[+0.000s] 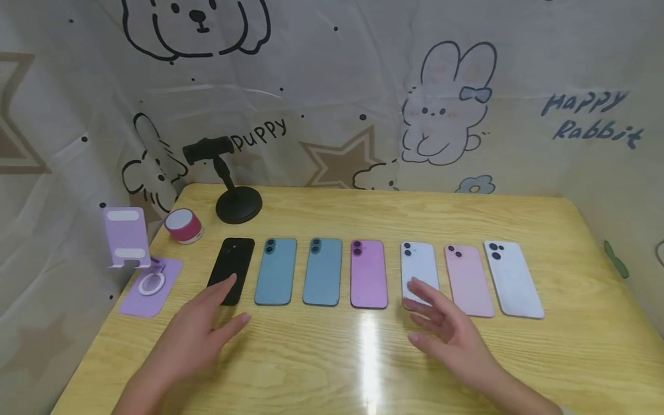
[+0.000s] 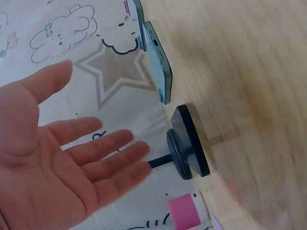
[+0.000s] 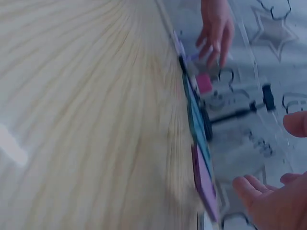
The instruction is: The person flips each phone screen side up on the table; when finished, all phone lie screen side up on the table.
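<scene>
A row of several phones lies back side up across the wooden table. In the head view my left hand (image 1: 194,328) hovers by the black phone (image 1: 236,259), partly covering its lower end; the left wrist view shows that hand (image 2: 72,153) with fingers extended and nothing held. My right hand (image 1: 448,334) is over the lower part of the white phone (image 1: 419,262), fingers loosely bent, holding nothing. Between the hands lie two blue phones (image 1: 276,271) and a purple phone (image 1: 369,274). Further right are a pink phone (image 1: 471,282) and a larger white phone (image 1: 515,280).
A purple phone stand (image 1: 153,300) sits at the table's left edge, with a pink and white round object (image 1: 183,225) behind it. A black stand (image 1: 238,204) with a cylindrical top is at the back left. A patterned cloth (image 1: 337,86) hangs behind the table (image 1: 311,369).
</scene>
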Tool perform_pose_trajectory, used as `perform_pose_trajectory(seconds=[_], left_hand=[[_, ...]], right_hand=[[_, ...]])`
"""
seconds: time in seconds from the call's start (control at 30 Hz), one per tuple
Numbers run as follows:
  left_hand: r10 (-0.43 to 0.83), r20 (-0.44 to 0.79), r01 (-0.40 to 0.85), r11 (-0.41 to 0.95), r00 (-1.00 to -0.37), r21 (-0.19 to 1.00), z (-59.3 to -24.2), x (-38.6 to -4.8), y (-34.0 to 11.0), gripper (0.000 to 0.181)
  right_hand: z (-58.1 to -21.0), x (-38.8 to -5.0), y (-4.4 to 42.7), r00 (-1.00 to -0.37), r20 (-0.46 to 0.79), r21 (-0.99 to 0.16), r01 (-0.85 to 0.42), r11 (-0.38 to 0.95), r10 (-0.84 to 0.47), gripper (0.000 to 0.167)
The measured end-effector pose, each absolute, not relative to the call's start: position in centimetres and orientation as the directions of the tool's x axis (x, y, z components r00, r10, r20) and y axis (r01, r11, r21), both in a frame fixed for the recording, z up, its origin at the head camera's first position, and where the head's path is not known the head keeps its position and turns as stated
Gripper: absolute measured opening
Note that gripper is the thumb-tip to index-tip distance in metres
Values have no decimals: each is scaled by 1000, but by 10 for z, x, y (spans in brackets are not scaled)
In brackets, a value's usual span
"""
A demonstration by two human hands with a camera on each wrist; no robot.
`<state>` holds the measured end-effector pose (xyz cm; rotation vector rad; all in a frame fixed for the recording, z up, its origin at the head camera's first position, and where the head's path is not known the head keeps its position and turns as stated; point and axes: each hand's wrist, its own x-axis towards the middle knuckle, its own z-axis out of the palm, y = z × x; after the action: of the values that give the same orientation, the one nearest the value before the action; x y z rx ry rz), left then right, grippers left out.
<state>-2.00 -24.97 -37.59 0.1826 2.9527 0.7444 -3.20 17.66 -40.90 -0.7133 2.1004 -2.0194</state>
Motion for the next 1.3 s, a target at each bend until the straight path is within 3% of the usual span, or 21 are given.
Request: perform_pose_trajectory(seconds=[0.23,0.4,0.63,0.83,1.0,1.3], left_hand=[[124,41,124,786,-991,606,-373,-41,-257,78],[81,89,119,748,-993,653,-371,-58,-263,78],[26,37,43,748,-999,663,-373,-78,-276,78],[24,-87,-36,780,-996,625,-383,-93,-281,72],[23,-136,-59,819,-990,571,-396,-104,-280,64],[-47,-126,-109,827,-991,551,-407,-105,-282,57]], right_hand=[[-399,-56,99,-812,245,-965,-152,-212,-530,76],[-387,-78,48,-816,255,-957,-134,-259,-520,79],[-386,-106,-11,-839,180,-971,-68,-230,-513,85],[-397,-124,-56,-859,-23,-993,81,-91,-511,91],[-406,-131,-85,-831,-168,-977,214,-26,-530,95],[-415,-127,-114,-819,-199,-968,251,-24,-538,98]])
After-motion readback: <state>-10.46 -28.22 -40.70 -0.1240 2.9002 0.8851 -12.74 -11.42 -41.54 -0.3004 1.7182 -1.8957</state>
